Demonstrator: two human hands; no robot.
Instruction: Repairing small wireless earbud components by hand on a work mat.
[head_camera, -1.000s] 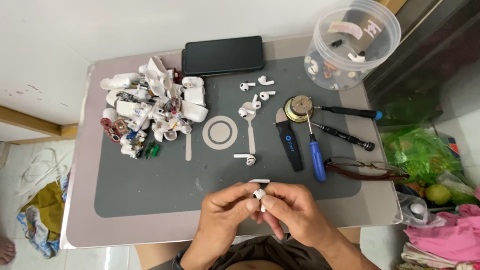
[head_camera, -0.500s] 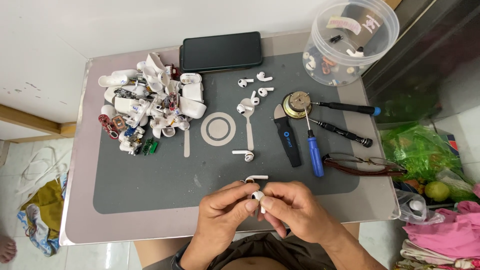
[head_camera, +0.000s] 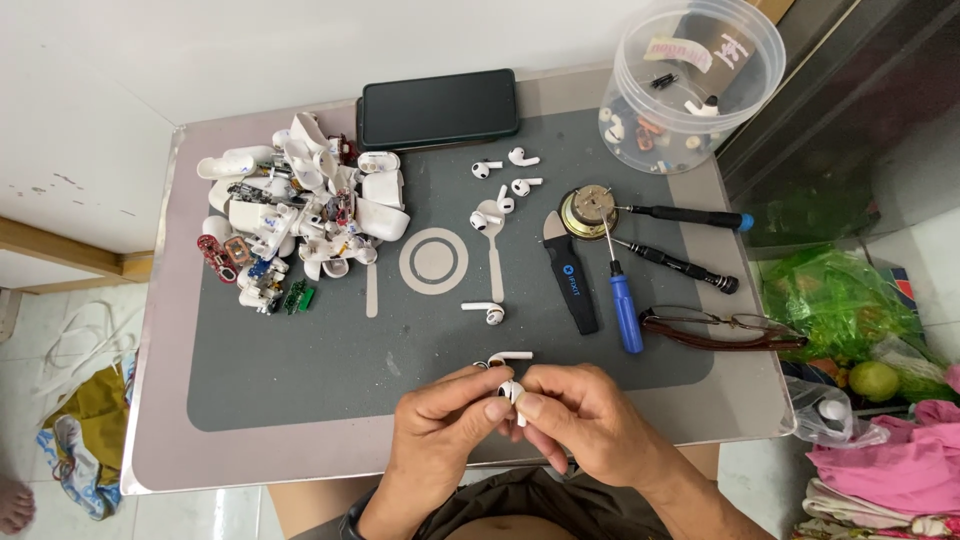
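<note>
My left hand (head_camera: 445, 425) and my right hand (head_camera: 580, 420) meet at the near edge of the grey work mat (head_camera: 300, 370), both pinching one small white earbud (head_camera: 512, 392) between fingertips. Just beyond my fingers a second white earbud (head_camera: 505, 357) lies on the mat, and another earbud (head_camera: 488, 312) lies a little farther out. Several more loose earbuds (head_camera: 505, 175) sit toward the far side of the mat.
A heap of opened white earbud cases and small circuit parts (head_camera: 295, 220) fills the left. A dark phone (head_camera: 438, 107) lies at the back, a clear round tub (head_camera: 690, 80) at back right. Screwdrivers (head_camera: 625, 305), a black pry tool (head_camera: 572, 275), a round speaker part (head_camera: 588, 210) and glasses (head_camera: 720, 328) lie right.
Both hands have stayed together on the earbud at the near edge, with only slight finger shifts. Nothing else on the mat has moved.
</note>
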